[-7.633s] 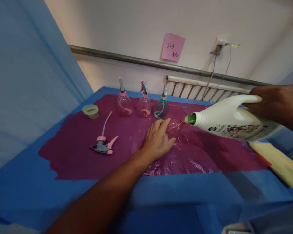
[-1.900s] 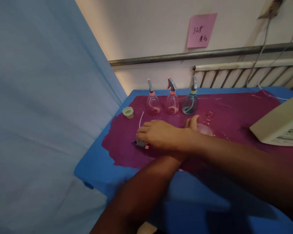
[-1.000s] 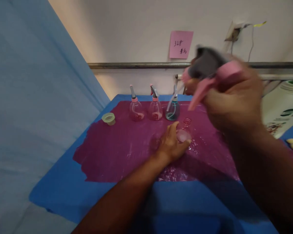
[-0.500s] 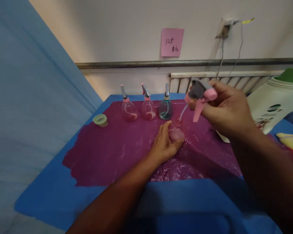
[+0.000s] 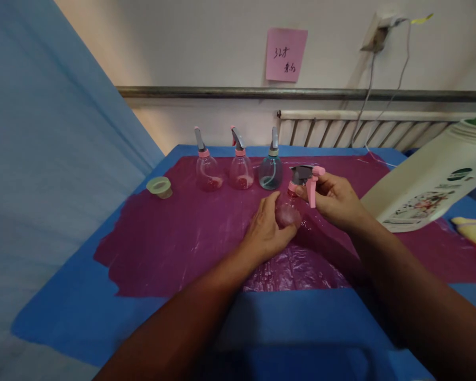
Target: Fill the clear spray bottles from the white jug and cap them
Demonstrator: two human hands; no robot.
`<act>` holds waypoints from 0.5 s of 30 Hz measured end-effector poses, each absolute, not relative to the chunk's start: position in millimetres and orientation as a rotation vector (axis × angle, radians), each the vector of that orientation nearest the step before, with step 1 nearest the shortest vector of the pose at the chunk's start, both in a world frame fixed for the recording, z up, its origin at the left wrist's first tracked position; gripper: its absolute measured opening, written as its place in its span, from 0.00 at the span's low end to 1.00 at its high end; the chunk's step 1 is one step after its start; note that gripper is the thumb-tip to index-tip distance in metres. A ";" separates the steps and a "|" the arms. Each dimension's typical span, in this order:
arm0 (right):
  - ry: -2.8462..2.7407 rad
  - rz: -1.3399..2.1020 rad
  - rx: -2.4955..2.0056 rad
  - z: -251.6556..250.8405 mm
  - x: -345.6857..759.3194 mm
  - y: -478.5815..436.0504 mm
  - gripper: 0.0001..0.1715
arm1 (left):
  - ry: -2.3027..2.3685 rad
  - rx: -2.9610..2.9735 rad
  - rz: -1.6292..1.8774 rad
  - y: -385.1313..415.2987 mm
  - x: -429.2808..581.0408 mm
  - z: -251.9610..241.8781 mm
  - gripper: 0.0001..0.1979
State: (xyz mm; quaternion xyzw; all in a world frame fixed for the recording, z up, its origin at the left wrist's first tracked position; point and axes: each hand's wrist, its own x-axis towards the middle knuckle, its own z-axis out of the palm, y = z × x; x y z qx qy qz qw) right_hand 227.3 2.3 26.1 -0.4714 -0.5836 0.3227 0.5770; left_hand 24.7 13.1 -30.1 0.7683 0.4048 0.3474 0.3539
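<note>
My left hand is wrapped round the left side of a clear pink spray bottle, which stands on a purple plastic sheet. In my right hand is a grey and pink trigger spray head, pinched by its collar. That collar sits at the bottle's neck; whether it is threaded on I cannot tell. Behind stand two pink spray bottles and a teal spray bottle, all with heads on and a little liquid inside.
A small pale green cup stands on the left of the sheet. To the right, a large white jug leans behind my right forearm, near a yellow and red item. A blue curtain hangs at left, and a radiator lies behind the table.
My right hand has brought the spray head down and left onto the bottle's neck, and its tube is now inside. My left hand keeps its hold. The camera view has shifted slightly.
</note>
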 end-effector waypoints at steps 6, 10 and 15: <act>-1.428 0.696 -1.118 23.0 230.4 0.6 0.25 | 1.040 1.984 0.902 11.6 25.0 -28.7 0.41; -1.442 0.686 -1.110 19.6 232.2 1.2 0.24 | 1.051 1.984 0.912 11.8 25.3 -29.9 0.41; -1.504 0.598 -1.135 18.4 232.6 -2.2 0.18 | 1.030 1.985 0.918 11.9 24.8 -30.9 0.43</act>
